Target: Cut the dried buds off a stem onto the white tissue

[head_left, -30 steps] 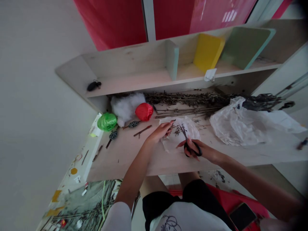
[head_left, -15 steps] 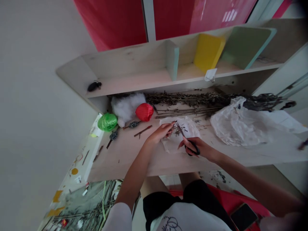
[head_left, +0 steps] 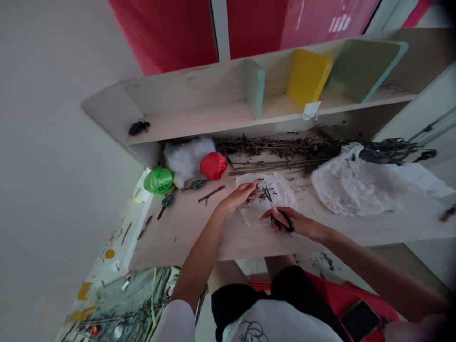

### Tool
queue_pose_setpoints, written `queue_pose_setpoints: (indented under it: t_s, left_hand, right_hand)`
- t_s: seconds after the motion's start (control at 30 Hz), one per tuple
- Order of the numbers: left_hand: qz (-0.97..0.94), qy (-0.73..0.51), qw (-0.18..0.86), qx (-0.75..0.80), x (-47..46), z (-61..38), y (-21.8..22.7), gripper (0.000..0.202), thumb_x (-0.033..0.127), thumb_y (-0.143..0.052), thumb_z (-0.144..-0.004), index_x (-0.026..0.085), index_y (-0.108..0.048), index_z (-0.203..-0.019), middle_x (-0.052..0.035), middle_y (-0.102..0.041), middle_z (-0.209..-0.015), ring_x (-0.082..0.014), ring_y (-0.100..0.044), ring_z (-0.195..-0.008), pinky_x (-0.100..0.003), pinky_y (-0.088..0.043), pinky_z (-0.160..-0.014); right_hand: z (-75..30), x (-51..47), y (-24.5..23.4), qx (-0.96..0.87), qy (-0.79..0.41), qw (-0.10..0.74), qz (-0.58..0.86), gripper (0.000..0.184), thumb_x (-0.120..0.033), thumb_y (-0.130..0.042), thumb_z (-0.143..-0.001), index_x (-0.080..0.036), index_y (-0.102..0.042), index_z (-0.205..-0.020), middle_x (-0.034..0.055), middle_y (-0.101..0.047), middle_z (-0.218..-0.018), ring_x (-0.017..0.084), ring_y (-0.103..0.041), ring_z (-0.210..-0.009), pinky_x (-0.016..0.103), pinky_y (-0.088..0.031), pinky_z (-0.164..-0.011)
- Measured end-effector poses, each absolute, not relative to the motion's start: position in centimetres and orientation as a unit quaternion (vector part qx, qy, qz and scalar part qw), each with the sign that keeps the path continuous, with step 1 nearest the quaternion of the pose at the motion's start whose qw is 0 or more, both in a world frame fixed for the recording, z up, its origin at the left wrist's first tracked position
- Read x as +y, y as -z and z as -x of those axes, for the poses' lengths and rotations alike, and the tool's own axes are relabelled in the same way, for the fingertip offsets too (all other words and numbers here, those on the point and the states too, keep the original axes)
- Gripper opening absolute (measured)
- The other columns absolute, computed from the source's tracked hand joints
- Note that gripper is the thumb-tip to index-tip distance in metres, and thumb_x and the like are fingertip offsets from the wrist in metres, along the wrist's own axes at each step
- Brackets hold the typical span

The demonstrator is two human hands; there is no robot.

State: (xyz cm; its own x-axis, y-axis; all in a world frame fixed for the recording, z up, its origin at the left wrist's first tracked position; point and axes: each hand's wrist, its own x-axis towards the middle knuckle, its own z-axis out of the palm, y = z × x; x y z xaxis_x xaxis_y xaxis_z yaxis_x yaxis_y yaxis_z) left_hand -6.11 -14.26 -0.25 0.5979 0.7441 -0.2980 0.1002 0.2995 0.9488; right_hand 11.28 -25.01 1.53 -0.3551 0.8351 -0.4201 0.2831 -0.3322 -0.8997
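Observation:
My left hand (head_left: pixel 237 195) pinches a small dried sprig (head_left: pixel 262 191) over a crumpled white paper sheet (head_left: pixel 281 189). My right hand (head_left: pixel 288 222) grips black-handled scissors (head_left: pixel 283 221), whose thin blades point up at the sprig. Behind them, a long bundle of dried twigs (head_left: pixel 278 147) lies along the back of the wooden desk (head_left: pixel 178 237). A balled green raffia (head_left: pixel 158 180), a red raffia ball (head_left: pixel 213 165) and white cotton wadding (head_left: pixel 187 156) sit at the left. Nearby lie string-wrapped twigs (head_left: pixel 197 184).
A white plastic bag (head_left: pixel 352 185) covers the twig ends at right. A shelf unit (head_left: pixel 185 114) with coloured dividers rises behind the desk, and a small black beetle figure (head_left: pixel 138 127) sits on it. A phone (head_left: pixel 360 320) rests on red cloth on my lap.
The scissors have closed from wide-open handles, and my right hand has shifted slightly. My left hand stays over the paper with the sprig.

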Motion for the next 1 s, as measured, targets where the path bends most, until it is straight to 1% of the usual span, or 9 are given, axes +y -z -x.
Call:
queue_pose_setpoints:
  t_s: [0.2, 0.4, 0.6, 0.73, 0.9, 1.0]
  left_hand:
    - [-0.572, -0.182, 0.708, 0.373, -14.9, 6.0, -0.6, 0.052, 0.067, -0.053, -0.078, 0.015, -0.053, -0.076, 0.0056, -0.038, -0.057, -0.0047, -0.034, -0.049, -0.022, -0.022, -0.048]
    - [-0.567, -0.127, 0.717, 0.384, -15.5, 5.7, -1.5, 0.054, 0.065, -0.061, -0.073, 0.014, -0.061, -0.089, 0.0063, -0.038, -0.057, -0.0057, -0.035, -0.051, -0.022, -0.021, -0.049]
    - [-0.566, -0.136, 0.723, 0.372, -15.5, 5.7, -1.7, 0.048, 0.062, -0.062, -0.073, 0.015, -0.06, -0.08, 0.0056, -0.037, -0.057, -0.0063, -0.033, -0.052, -0.023, -0.02, -0.049]
    - [-0.57, -0.151, 0.723, 0.361, -15.1, 5.9, -1.2, 0.043, 0.057, -0.063, -0.074, 0.015, -0.06, -0.075, 0.0048, -0.037, -0.059, -0.0064, -0.032, -0.054, -0.023, -0.021, -0.05]
    - [-0.577, -0.155, 0.719, 0.355, -14.7, 5.9, -0.3, 0.042, 0.057, -0.063, -0.074, 0.015, -0.061, -0.079, 0.0052, -0.036, -0.06, -0.0068, -0.03, -0.055, -0.023, -0.022, -0.053]
    - [-0.577, -0.149, 0.718, 0.358, -14.8, 5.9, -0.4, 0.045, 0.059, -0.064, -0.072, 0.014, -0.06, -0.076, 0.005, -0.038, -0.061, -0.0063, -0.03, -0.056, -0.022, -0.023, -0.053]
  right_hand:
    - [-11.0, -24.7, -1.6, -0.524, -0.629, 0.234, 0.525, 0.08, -0.08, -0.039, -0.077, -0.008, -0.064, -0.102, 0.0008, -0.05, -0.062, 0.01, -0.044, -0.053, 0.021, -0.034, -0.04]
    - [-11.0, -24.8, -2.2, -0.503, -0.625, 0.274, 0.53, 0.076, -0.079, -0.046, -0.075, -0.008, -0.065, -0.097, -0.0002, -0.051, -0.057, 0.007, -0.038, -0.044, 0.022, -0.031, -0.041]
    - [-11.1, -24.9, -2.1, -0.509, -0.623, 0.287, 0.52, 0.074, -0.078, -0.044, -0.077, -0.009, -0.065, -0.093, -0.0011, -0.048, -0.055, 0.007, -0.036, -0.043, 0.023, -0.029, -0.04]
    - [-11.2, -25.0, -1.9, -0.513, -0.622, 0.296, 0.513, 0.069, -0.075, -0.044, -0.08, -0.009, -0.064, -0.089, -0.0033, -0.045, -0.05, 0.006, -0.031, -0.04, 0.023, -0.025, -0.04]
    - [-11.3, -25.2, -1.6, -0.518, -0.625, 0.294, 0.505, 0.065, -0.074, -0.043, -0.081, -0.012, -0.06, -0.082, -0.0049, -0.043, -0.047, 0.005, -0.03, -0.038, 0.023, -0.023, -0.041]
    - [-11.5, -25.3, -1.3, -0.52, -0.627, 0.293, 0.5, 0.062, -0.072, -0.043, -0.082, -0.012, -0.06, -0.081, -0.0053, -0.044, -0.046, 0.005, -0.029, -0.037, 0.024, -0.023, -0.042]
